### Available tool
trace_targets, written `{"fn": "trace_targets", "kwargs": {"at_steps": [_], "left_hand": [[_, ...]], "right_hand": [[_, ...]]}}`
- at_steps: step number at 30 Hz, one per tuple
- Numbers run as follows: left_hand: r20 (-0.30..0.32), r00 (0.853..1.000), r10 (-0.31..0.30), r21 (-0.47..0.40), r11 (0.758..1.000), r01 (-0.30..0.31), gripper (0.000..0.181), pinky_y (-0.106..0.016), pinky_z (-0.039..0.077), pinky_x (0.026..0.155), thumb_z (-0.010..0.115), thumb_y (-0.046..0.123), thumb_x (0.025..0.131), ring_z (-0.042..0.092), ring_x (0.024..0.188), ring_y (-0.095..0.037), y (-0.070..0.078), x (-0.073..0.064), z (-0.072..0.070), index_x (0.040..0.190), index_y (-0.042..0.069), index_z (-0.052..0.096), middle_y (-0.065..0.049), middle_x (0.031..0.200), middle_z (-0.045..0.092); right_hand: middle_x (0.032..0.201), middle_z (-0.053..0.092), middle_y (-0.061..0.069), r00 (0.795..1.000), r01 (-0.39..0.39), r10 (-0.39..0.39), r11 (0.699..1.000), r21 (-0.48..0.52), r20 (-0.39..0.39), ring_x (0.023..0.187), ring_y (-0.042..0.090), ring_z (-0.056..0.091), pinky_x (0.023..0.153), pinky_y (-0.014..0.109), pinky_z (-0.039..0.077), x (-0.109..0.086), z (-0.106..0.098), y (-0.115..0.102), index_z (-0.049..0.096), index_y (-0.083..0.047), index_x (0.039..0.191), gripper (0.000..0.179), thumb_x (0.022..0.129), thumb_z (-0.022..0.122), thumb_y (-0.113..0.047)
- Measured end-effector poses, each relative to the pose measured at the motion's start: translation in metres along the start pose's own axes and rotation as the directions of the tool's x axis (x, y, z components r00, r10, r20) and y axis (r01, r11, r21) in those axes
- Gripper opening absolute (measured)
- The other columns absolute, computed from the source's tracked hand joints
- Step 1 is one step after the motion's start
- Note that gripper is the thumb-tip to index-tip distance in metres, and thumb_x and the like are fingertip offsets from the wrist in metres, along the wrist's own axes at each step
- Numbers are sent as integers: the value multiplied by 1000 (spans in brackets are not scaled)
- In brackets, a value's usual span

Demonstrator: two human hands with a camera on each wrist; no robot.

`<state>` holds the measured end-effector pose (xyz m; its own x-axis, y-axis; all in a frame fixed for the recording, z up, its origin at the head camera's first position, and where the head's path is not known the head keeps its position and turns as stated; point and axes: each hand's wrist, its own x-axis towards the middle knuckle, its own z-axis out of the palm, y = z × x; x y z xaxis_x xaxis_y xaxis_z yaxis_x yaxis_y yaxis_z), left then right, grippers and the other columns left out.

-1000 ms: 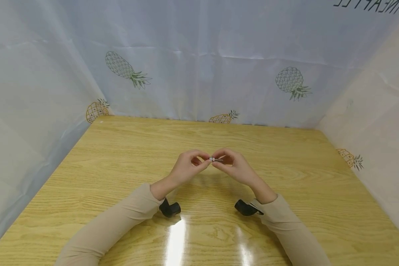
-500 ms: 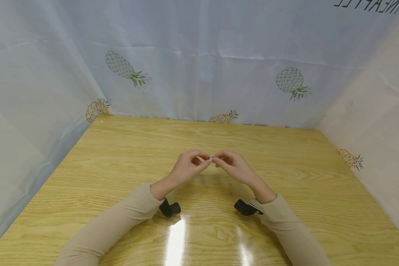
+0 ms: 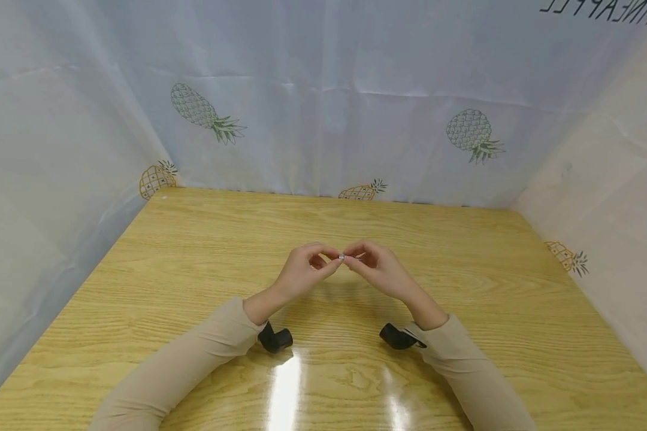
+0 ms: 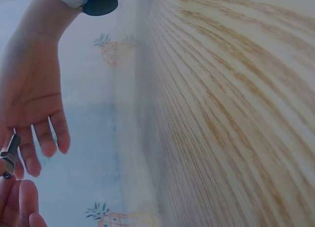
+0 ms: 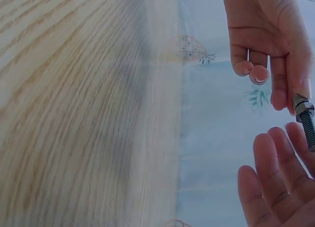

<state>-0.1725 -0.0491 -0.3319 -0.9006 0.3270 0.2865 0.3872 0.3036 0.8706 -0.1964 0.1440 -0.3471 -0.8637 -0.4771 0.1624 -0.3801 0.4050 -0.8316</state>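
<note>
Over the middle of the table, my left hand [image 3: 302, 270] pinches the end of a small metal bolt [image 5: 309, 131] between thumb and fingertips. Its threaded shank points toward my right hand [image 3: 381, 272]. A hex nut [image 5: 305, 109] sits on the bolt close to the left fingertips. The right thumb and index finger close around the nut from the other side, and the shank runs back between them. In the left wrist view, the bolt [image 4: 14, 142] shows at the left edge, with the right hand's other fingers extended past it. The right thumb is hidden in the right wrist view.
The wood-grain table [image 3: 237, 239] lies under both hands. A pale curtain [image 3: 323, 131] with pineapple prints stands behind it and along the sides. Black curved pieces [image 3: 276, 340] stick out from both sleeve cuffs.
The right fingers closed over the nut and shank, then loosened slightly, so part of the shank shows again. The left hand has stayed in place.
</note>
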Motion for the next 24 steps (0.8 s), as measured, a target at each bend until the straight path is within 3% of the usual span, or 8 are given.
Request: {"fn": "trace_targets", "kwargs": {"at_steps": [7,11,16,24], "left_hand": [[-1,1000,5,4,1000,-5,17,-35,51,72,61,8,86,61,76,-25,1,-1,-1,98,-3,66,-17,99,65],[-4,1000,5,3,1000,-5,17,-34,51,71,61,8,86,61,76,-26,1,-1,-1,98,-3,66,-17,99,66],[-4,1000,5,-6,1000,-5,16,-32,51,71,62,8,86,60,76,-25,0,0,-1,97,-2,66,-16,98,66],[-22,1000,10,5,1000,-10,16,-33,51,70,61,8,86,61,75,-26,2,-1,-1,97,-3,66,-17,98,66]], "right_hand": [[104,62,20,999,-35,35,999,11,34,91,30,59,78,48,48,1,1,1,62,-10,103,25,94,49,-29],[104,62,17,1000,-21,21,1000,12,17,92,34,60,77,38,50,1,2,0,61,-10,104,22,92,54,-26],[105,61,9,1000,16,-16,1000,27,-2,95,24,63,81,28,51,1,2,0,59,-9,105,21,88,60,-22],[112,61,7,1000,-5,5,999,-41,3,98,20,61,82,33,49,0,2,1,59,-12,112,26,90,57,-26]]}}
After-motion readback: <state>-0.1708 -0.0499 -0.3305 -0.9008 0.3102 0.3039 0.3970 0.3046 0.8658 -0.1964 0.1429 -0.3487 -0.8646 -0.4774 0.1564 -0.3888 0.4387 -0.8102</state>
